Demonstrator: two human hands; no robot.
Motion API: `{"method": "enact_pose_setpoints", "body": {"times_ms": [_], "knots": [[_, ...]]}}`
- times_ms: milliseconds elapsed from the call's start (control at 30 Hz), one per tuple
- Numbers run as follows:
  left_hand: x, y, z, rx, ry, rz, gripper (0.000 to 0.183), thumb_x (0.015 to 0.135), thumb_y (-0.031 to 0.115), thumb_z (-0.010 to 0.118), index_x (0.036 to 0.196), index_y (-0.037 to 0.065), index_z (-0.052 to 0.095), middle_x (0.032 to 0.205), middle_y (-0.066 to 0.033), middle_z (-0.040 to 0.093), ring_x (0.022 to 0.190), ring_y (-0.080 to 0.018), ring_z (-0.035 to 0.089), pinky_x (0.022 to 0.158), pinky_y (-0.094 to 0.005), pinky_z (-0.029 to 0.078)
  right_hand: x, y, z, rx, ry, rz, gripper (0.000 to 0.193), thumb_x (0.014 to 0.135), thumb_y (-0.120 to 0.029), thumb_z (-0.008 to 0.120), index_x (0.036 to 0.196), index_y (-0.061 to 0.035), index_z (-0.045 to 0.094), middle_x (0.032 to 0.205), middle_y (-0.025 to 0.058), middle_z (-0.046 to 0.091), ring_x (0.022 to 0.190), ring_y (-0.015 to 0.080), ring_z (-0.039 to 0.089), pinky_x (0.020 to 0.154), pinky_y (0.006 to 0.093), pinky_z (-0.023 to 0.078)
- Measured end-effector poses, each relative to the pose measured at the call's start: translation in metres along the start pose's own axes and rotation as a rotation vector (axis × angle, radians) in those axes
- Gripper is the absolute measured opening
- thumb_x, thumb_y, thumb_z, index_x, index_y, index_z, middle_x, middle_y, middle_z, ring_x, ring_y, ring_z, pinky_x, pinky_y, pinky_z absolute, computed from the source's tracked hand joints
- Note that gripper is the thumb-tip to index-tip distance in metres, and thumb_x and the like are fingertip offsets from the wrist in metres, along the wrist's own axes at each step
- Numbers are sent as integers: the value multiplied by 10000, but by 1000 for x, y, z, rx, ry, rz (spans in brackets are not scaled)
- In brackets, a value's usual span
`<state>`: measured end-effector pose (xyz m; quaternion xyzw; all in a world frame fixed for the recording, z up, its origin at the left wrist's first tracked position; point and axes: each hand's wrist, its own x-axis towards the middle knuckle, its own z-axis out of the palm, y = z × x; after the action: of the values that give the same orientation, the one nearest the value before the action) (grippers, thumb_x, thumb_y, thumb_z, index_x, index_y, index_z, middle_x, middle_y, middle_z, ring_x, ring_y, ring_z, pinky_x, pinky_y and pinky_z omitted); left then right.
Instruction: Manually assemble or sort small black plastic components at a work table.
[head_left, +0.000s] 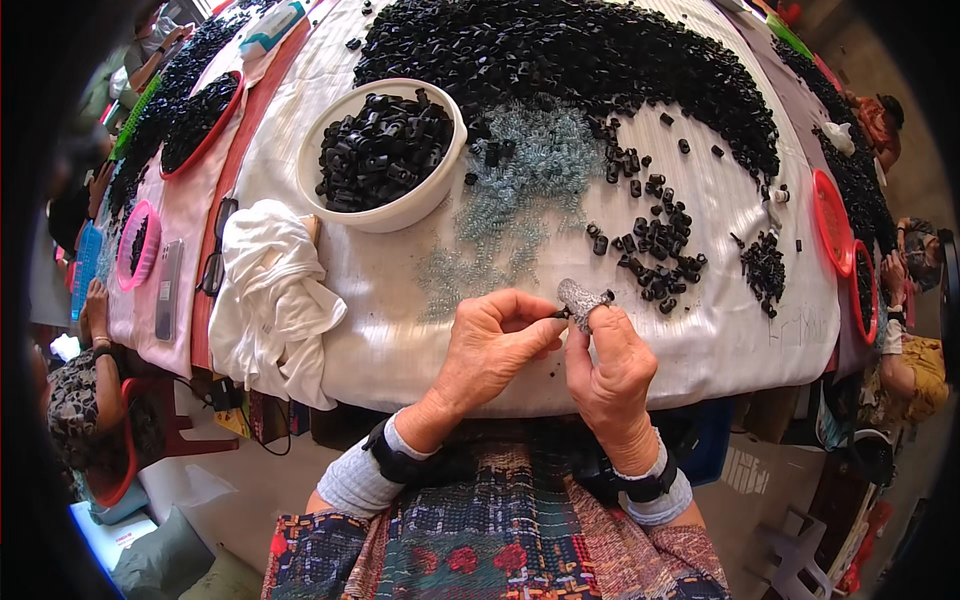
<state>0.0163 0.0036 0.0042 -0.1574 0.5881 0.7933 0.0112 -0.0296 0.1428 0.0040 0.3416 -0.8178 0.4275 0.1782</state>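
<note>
My left hand (500,345) is closed in a pinch on a small black part (563,314), held just above the table's near edge. Close beside it, my right hand (612,375) is closed too, with another small black piece (607,297) at its fingertips. A silvery, crinkled wrap (580,300) covers what looks like a finger of that hand. Beyond my hands lies a tangled heap of thin metal springs (530,160). Loose black cylindrical parts (660,240) are scattered to its right, and a smaller pile of black pieces (763,270) sits farther right.
A white bowl (460,135) full of black parts stands left of the springs. Behind spreads a large black heap (560,50). A white cloth (270,290) hangs over the table's left edge. Other people work at tables on both sides, near red baskets (832,222).
</note>
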Motion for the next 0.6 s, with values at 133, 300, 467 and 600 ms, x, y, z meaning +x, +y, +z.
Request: {"method": "enact_pose_setpoints", "body": {"times_ms": [133,300,467,600], "knots": [[0,2,2,-11,8,-18,161,812,55,676,940,-37,640,814,-60,665,699,-89,610,644,-224,508,1,-4,-2,7,-32,15,250,656,95,607,895,41,561,791,181,560,728,356,561,650,405,481],[1,5,-2,-48,-3,-81,132,815,52,649,912,-36,635,799,-60,660,685,-94,612,633,-225,504,9,-2,-11,85,-90,20,317,641,11,670,931,48,548,861,184,556,780,361,545,674,401,475],[1,9,-3,-154,-42,-92,135,791,43,652,894,-38,620,783,-52,643,699,-106,622,642,-232,520,9,3,-5,12,-136,-108,424,612,-83,746,959,47,540,906,185,543,804,351,539,676,389,472],[2,12,-1,-135,-58,-90,119,787,32,643,878,-40,620,789,-56,642,707,-109,622,646,-229,518,6,4,-3,-13,-139,-119,422,605,-82,756,945,48,541,873,174,538,780,338,536,665,395,468]]}}
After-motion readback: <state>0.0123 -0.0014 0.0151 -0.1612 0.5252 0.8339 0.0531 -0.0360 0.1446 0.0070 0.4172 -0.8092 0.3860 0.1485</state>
